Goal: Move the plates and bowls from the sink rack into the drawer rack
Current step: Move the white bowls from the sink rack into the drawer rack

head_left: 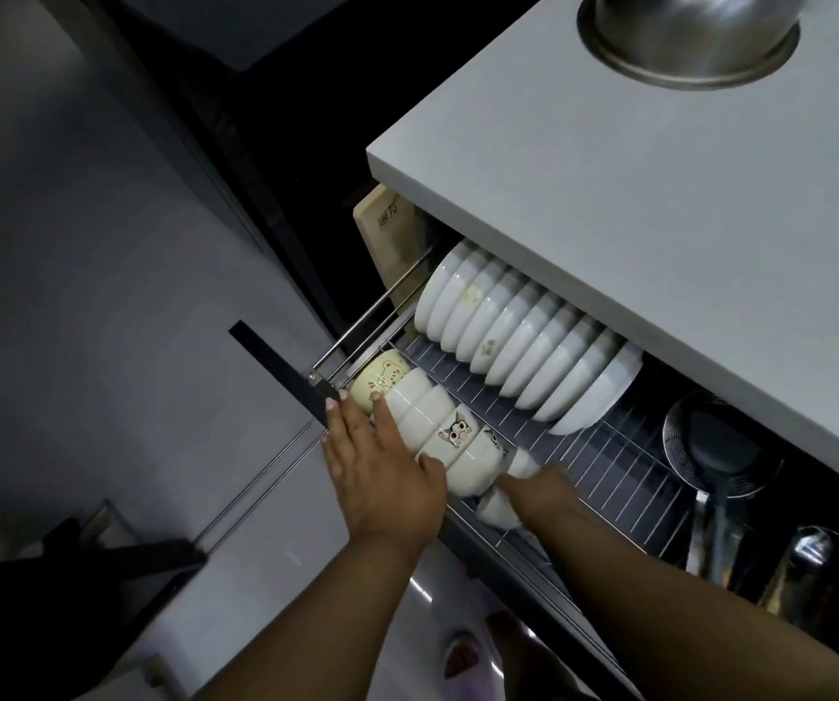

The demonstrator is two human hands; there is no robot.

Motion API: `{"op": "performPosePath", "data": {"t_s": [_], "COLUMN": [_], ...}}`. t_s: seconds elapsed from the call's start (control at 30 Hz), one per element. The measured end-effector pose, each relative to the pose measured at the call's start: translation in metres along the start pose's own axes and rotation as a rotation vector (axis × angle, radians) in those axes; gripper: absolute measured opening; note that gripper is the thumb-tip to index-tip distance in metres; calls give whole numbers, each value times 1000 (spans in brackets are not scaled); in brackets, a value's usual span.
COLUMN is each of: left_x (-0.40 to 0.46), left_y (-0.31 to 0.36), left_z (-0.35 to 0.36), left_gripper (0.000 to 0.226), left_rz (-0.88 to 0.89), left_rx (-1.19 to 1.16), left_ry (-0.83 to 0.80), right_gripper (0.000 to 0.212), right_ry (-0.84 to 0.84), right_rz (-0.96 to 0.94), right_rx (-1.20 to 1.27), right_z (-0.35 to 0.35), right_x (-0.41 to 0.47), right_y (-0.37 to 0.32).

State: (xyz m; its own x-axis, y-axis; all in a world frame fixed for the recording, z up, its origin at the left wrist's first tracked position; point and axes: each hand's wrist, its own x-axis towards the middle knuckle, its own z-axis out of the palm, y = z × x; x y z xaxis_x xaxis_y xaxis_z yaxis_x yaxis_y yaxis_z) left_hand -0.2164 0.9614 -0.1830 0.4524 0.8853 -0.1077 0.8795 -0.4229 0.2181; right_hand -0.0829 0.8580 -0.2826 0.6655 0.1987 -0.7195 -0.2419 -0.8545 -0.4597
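Grey and matte, the countertop (660, 194) fills the upper right of the view, with a round stainless steel mixing bowl (688, 32) standing near its far edge. Below its front lip a drawer is pulled out, carrying a chrome wire drawer rack (619, 478). The floor (78, 296) to the left is pale grey and smooth, the room around it dim, with dark cabinet fronts beyond.

A row of white plates (523, 341) stands on edge along the rack's back, partly under the counter's overhang. In front of it a row of bowls (437, 422) lies on its side, nested one into the next: a cream bowl with a bear drawing (379, 374) at the left end, then white ones, one bearing a cat face. A wooden cutting board (387, 230) stands upright at the drawer's far left. At the right end sit a dark ladle (710, 447) on a round metal strainer and some steel utensils.

The left hand (382, 473) rests flat on the bowl row, fingers straight and spread, pressing against the left bowls near the drawer's dark front panel (281, 366). The right hand (534, 488) reaches into the rack at the row's right end, fingers curled round a small white bowl (498, 508) just beside the last nested bowl; the picture is blurred there.
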Motion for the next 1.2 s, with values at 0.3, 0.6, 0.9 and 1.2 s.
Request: {"op": "performPosePath", "data": {"t_s": [0.3, 0.6, 0.9, 1.2], "left_x": [1, 1, 2, -40], "left_y": [-3, -2, 3, 63], "left_z": [5, 1, -15, -42], "left_gripper": [79, 77, 75, 51], "left_rz": [5, 0, -19, 196], "left_rx": [-5, -12, 103, -45], "left_ry": [26, 26, -168, -221], "right_gripper": [85, 77, 27, 19], "right_ry": [-27, -109, -107, 190], "right_rz": [78, 54, -204, -291], "right_rx": [15, 39, 129, 291], "right_z": [22, 8, -56, -154], "right_x": [12, 6, -47, -122], "right_y": [-11, -7, -2, 38]}}
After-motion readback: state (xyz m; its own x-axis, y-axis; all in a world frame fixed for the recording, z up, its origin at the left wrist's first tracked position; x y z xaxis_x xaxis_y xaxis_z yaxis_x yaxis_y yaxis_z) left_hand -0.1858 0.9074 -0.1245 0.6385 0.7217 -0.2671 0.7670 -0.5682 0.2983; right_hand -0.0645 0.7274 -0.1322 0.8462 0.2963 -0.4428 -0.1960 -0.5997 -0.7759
